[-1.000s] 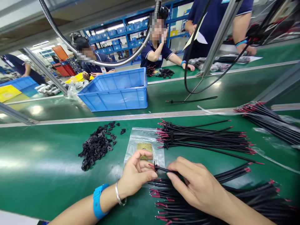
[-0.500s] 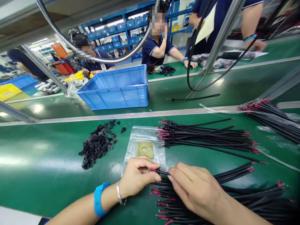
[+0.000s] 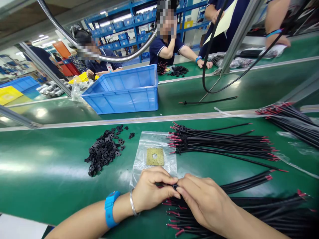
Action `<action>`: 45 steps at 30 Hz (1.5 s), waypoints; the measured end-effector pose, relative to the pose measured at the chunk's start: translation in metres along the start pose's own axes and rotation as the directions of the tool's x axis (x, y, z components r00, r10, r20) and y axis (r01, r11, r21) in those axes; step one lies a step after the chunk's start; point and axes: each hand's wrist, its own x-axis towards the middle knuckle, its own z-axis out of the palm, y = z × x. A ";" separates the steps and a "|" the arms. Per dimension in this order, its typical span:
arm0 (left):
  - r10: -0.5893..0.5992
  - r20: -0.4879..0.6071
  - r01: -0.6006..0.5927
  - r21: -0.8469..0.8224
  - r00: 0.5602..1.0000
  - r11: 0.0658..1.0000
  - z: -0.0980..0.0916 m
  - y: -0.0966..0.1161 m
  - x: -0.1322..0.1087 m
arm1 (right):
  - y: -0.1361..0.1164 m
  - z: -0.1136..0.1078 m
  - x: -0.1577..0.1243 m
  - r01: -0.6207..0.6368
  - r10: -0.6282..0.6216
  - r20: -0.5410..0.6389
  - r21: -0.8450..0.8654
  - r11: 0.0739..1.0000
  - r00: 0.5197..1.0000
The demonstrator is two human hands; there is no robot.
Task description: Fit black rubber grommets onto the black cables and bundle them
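My left hand and my right hand meet fingertip to fingertip over the near edge of the green table, both pinched on the end of one black cable with red tips. The cable runs off to the right across a loose bundle of similar cables under my right wrist. What sits between the fingertips is hidden. Just beyond my left hand lies a clear plastic bag with a small yellow square pad on it. A pile of small black plastic clips lies to the left.
A finished bundle of black cables lies behind my hands, another bundle at the far right. A blue crate stands on the conveyor belt beyond. Other people work on the far side. A metal hose arcs overhead.
My hands have closed together: the short stretch of cable end seen between them earlier is now covered by the fingertips. The view has shifted slightly downward.
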 end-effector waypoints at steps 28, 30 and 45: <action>-0.366 -0.076 0.324 -0.320 0.928 0.890 -0.005 -0.003 -0.010 | 0.011 -0.022 0.013 -0.119 0.102 0.117 0.147 0.982 0.988; -0.368 -0.144 0.303 -0.342 0.919 0.890 -0.008 -0.005 -0.007 | 0.011 -0.033 0.014 -0.132 0.117 0.112 0.138 0.982 0.987; 0.065 0.662 -0.311 0.261 0.747 0.914 -0.009 -0.001 -0.010 | 0.093 -0.050 0.020 -0.353 0.087 -0.477 -0.504 0.788 0.875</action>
